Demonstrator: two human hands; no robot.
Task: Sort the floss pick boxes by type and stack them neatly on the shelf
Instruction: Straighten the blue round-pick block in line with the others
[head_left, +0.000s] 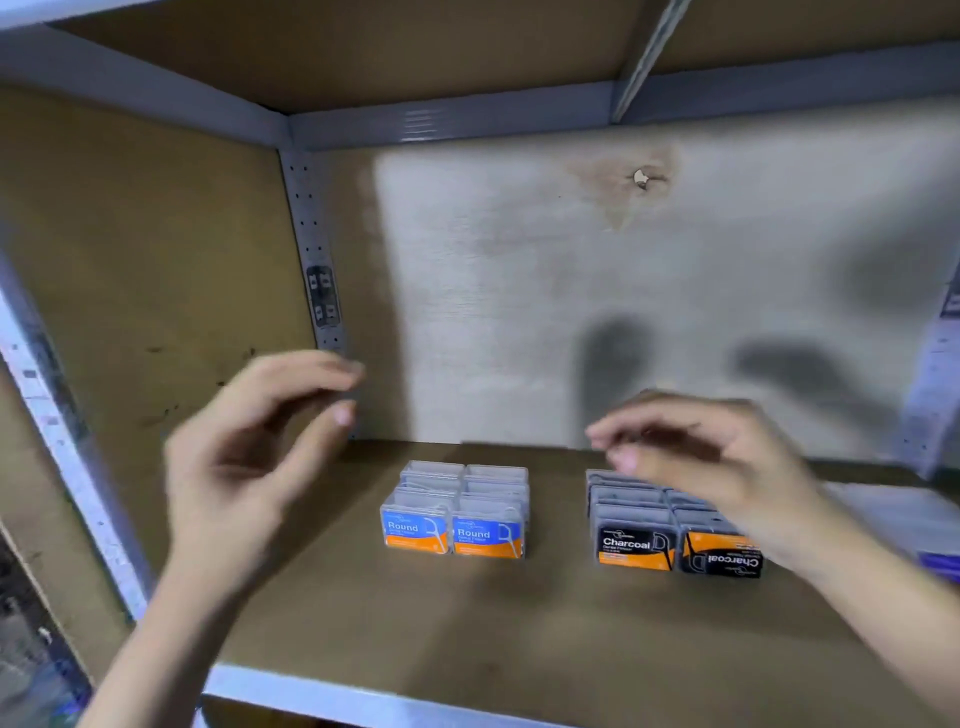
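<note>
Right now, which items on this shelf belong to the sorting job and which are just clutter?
Job:
Round floss pick boxes, grouped left
Charcoal floss pick boxes, grouped right, front-right one upside down
shelf

Lying about:
clear plastic bag, far right
purple item, mostly cut off

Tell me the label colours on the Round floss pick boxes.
Blue above, orange below, on the Round floss pick boxes; clearest in the head view.

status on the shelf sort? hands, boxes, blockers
Left hand and right hand open, empty, above shelf. Round boxes grouped left, Charcoal boxes right; front-right Charcoal box upside down. No blockers.
</note>
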